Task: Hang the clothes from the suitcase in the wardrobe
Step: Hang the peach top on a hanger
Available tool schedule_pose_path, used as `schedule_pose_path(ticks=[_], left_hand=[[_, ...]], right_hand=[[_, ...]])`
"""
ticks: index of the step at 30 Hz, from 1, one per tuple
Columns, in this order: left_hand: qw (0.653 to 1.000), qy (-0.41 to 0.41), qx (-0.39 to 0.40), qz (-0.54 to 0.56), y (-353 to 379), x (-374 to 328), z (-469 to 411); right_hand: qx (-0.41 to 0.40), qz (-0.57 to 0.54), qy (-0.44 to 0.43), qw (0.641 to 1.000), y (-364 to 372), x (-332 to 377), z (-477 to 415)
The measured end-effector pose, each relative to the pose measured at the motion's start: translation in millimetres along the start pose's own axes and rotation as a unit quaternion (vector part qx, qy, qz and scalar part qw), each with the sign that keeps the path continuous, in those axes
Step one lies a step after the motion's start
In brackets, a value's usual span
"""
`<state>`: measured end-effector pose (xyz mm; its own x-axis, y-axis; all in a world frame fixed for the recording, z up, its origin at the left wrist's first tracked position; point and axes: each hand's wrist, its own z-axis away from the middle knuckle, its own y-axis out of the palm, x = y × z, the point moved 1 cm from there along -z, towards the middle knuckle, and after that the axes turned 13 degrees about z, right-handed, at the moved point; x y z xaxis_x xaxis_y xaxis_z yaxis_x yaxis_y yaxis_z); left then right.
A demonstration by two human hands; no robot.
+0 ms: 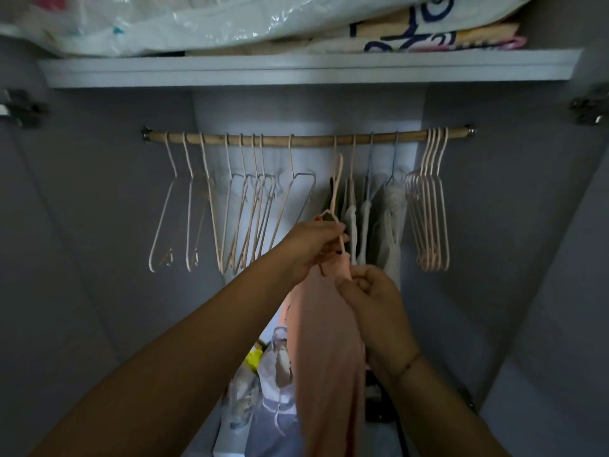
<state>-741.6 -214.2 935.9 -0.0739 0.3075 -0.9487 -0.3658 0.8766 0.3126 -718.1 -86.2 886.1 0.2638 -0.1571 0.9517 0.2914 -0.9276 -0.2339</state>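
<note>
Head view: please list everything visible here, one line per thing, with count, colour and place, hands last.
Rail: one, wooden, across the wardrobe under the shelf.
Shelf: one, pale grey, above the rail.
Bedding in plastic: a pile, white with coloured print, on the shelf.
Empty hangers: eight spread on the rail's left, pale pink.
Bunched hangers: about four, pale pink, at the rail's right end.
Hung clothes: a few, pale and dark, right of centre.
Held hanger: one, pink, hook just below the rail.
Pink garment: one, hanging from the hands.
Bags: several, white and yellow, wardrobe floor.
Left hand: grips the held hanger.
Right hand: pinches the garment's top.
</note>
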Motion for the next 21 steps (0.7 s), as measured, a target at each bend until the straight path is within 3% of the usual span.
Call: schedule_pose_path(ticks=[8,21], left_hand=[[0.998,0.042,-0.033,0.017,11.1,-22.5,-45.0],[0.995,0.055,-0.084,-0.008,-6.5,-9.0,-106.8]], right_hand=[[-0.020,-0.062,-0.023,0.998,11.4,20.7,-89.2],[0.011,0.016,-0.012,1.000,34.2,-1.6,-158.7]])
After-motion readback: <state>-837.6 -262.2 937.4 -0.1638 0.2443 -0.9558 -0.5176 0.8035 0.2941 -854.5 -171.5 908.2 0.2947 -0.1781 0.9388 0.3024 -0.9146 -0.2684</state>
